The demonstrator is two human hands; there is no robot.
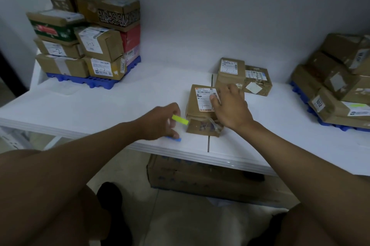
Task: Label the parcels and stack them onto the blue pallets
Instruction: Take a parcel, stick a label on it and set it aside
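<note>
Right hand (230,105) rests flat, fingers straight, on the parcel (202,109) at the desk (120,101) front edge. Left hand (162,121) pinches a yellow marker (180,119). Steady the parcel; write on its label (206,99).

Three loose parcels (202,103) mid-table, two blue pallets (94,82) (both stacked) — two hands (230,105).

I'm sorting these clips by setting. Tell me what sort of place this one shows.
Probably a parcel sorting or mailroom area. Taped cardboard parcels with shipping labels are stacked on a blue pallet at the left, a second stack stands at the right, and more parcels wait on a white table.
</note>
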